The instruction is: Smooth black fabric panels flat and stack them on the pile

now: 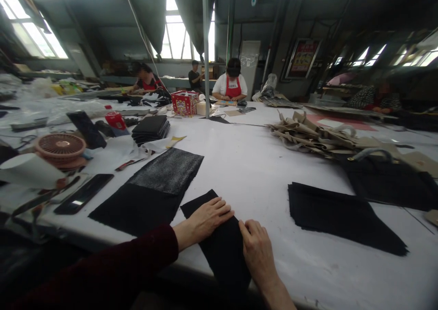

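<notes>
A black fabric piece (222,255), long and narrow, lies at the near edge of the white table, its near end dropping toward the edge. My left hand (209,216) rests flat across its upper part with fingers stretched out. Along the right edge of the piece my right hand (256,248) has its fingers curled, pinching or pressing that edge; its thumb is partly hidden. To the left, close by, is a larger stack of black fabric (137,214) with a grey, speckled panel (167,170) on top. Another stack of black pieces (342,218) lies to the right.
A phone (84,194), a pink fan (60,148), a red-handled cutter (130,164) and folded black cloth (150,128) sit at left. Beige bags (318,136) and a black bag (390,180) are heaped at right. A pole (205,49) rises mid-table; several people work beyond.
</notes>
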`<state>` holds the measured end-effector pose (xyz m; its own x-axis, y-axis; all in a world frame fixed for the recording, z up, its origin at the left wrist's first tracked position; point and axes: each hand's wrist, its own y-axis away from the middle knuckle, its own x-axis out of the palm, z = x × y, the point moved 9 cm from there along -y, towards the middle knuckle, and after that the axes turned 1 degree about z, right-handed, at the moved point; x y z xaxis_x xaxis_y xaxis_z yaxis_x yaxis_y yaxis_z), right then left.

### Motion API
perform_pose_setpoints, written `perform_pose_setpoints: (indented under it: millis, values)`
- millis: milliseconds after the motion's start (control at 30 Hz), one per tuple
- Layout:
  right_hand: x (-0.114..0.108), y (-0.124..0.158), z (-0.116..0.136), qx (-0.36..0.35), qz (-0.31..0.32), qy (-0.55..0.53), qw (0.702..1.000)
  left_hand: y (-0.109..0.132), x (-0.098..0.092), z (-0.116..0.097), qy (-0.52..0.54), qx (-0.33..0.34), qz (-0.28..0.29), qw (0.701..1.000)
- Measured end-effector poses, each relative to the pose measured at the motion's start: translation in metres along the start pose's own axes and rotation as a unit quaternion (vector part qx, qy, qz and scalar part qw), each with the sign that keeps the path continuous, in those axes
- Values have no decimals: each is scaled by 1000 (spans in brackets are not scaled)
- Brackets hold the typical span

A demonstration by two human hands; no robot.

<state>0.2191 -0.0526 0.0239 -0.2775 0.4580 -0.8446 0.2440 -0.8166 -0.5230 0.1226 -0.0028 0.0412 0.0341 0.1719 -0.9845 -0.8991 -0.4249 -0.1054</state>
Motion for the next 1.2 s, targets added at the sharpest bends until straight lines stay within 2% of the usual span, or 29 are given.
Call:
perform_pose_setpoints:
  millis: [433, 567, 700, 900, 1200]
  values:
    - [-8, 16, -7, -10, 5, -6, 1000, -4, 3, -15, 1, 8, -17, 1000]
    - [-12, 21, -8, -12, -4, -1, 1000, -6, 4, -19, 15, 5, -5, 1000]
    - [-13, 23, -9, -12, 5, -8, 1000, -6, 1, -23, 24, 9, 8, 1000]
    - [-18, 25, -10, -12, 6, -14, 1000, -8, -5, -29, 23, 29, -8, 999]
    - [-25, 31, -13, -20, -6, -15, 1000, -16, 0, -41, 23, 20, 27, 999]
